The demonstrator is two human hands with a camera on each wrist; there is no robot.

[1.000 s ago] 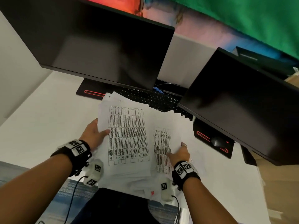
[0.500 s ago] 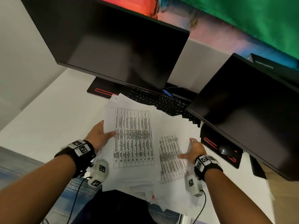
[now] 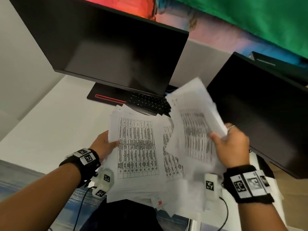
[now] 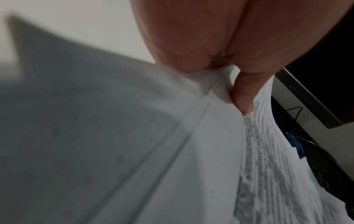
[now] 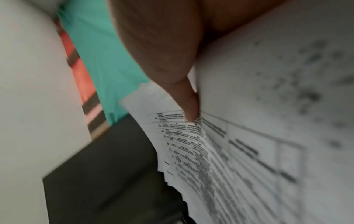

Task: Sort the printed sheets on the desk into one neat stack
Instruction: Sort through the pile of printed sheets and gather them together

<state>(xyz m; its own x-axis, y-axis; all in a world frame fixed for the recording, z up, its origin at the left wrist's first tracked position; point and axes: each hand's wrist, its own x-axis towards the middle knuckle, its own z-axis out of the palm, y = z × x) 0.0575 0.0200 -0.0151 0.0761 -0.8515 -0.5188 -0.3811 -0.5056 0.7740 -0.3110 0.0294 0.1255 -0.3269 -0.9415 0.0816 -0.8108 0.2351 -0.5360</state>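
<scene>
A thick pile of printed sheets (image 3: 138, 147) with a table on top lies at the desk's near edge, overhanging it. My left hand (image 3: 105, 144) holds the pile's left edge, thumb on top; the left wrist view shows the thumb (image 4: 243, 97) pinching the sheets (image 4: 172, 151). My right hand (image 3: 230, 144) grips a smaller bundle of sheets (image 3: 193, 127), lifted and tilted above the right part of the pile. The right wrist view shows the thumb (image 5: 189, 109) pressing on that bundle (image 5: 249, 151). More loose sheets (image 3: 171, 160) lie under the lifted bundle.
Two dark monitors (image 3: 106, 45) (image 3: 260, 104) stand close behind the papers. A black keyboard (image 3: 148, 102) lies under the left monitor, partly covered by sheets. White desk (image 3: 50, 124) stretches to the left. A dark chair or lap (image 3: 126, 215) sits below the desk edge.
My right hand has taken hold of a bundle from the right side of the pile and raised it up and back. The left hand keeps its hold on the left edge.
</scene>
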